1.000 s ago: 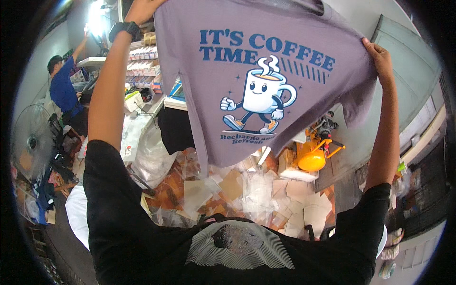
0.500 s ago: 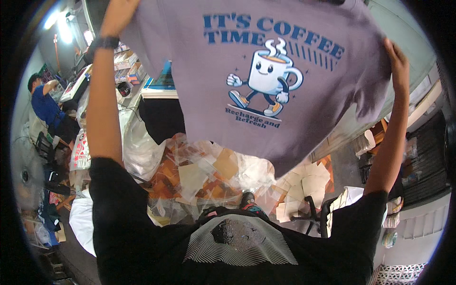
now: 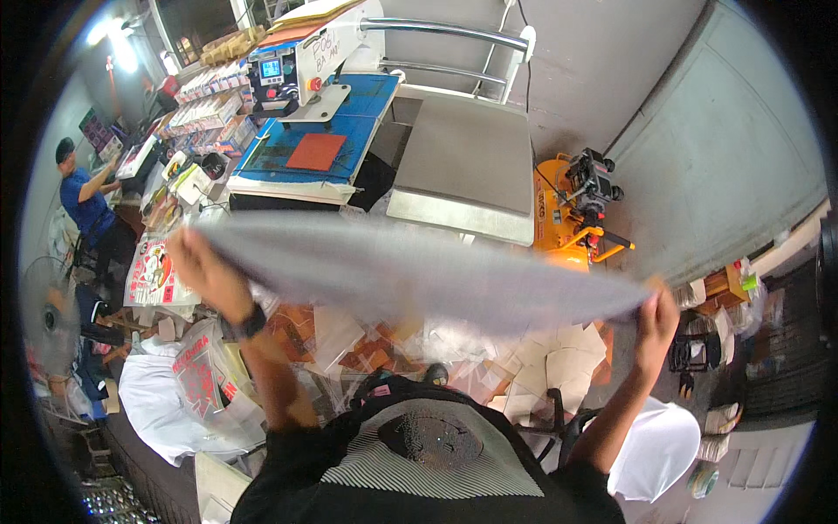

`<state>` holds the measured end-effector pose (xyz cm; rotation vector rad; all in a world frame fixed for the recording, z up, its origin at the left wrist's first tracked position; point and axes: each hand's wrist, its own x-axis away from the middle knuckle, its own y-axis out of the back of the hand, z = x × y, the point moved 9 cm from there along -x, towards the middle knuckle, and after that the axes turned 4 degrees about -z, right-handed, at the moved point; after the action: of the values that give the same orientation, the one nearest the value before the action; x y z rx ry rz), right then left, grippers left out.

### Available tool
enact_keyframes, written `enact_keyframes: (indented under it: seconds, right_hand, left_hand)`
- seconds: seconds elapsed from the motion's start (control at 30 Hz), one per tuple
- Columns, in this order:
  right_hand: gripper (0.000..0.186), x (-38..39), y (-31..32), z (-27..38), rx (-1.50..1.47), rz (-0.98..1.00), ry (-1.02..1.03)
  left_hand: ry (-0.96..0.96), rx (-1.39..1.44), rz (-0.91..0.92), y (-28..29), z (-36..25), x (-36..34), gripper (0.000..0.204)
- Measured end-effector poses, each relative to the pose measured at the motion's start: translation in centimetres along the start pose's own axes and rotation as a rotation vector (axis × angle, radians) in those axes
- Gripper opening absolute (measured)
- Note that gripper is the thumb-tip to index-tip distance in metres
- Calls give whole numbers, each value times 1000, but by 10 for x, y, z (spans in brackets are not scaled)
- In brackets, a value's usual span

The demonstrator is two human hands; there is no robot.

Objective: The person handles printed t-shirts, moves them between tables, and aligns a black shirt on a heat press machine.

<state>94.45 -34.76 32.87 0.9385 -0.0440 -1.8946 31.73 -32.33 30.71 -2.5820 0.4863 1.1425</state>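
A greyish-purple T-shirt (image 3: 428, 275) is stretched sideways between my two hands, blurred by motion, and its printed front cannot be made out. My left hand (image 3: 209, 271) is closed on the shirt's left end, with a dark band on the wrist. My right hand (image 3: 656, 319) pinches the right end. Just beyond the shirt stands a heat press with a flat grey platen (image 3: 467, 157). Left of that platen, a blue pad (image 3: 358, 109) carries a reddish-brown square (image 3: 316, 152). The press's control box (image 3: 272, 79) has a small lit screen.
An orange machine (image 3: 552, 210) stands right of the press. Stacked boxes (image 3: 205, 113) line the back left. A co-worker in a blue top (image 3: 87, 188) stands at far left. Paper sheets and plastic litter the tiled floor (image 3: 567, 358). White cloth bundles (image 3: 153, 393) lie at lower left.
Both hands have come down and nearer to me with the T-shirt. Its printed front, spread upright before, is now foreshortened into a narrow band, and the press behind shows.
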Motion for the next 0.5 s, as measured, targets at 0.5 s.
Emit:
enact_keyframes:
  seconds: [0.5]
  right_hand:
    - [26, -217, -81, -158, 72, -37, -97]
  left_hand:
    - [-214, -218, 293, -255, 23, 1, 17]
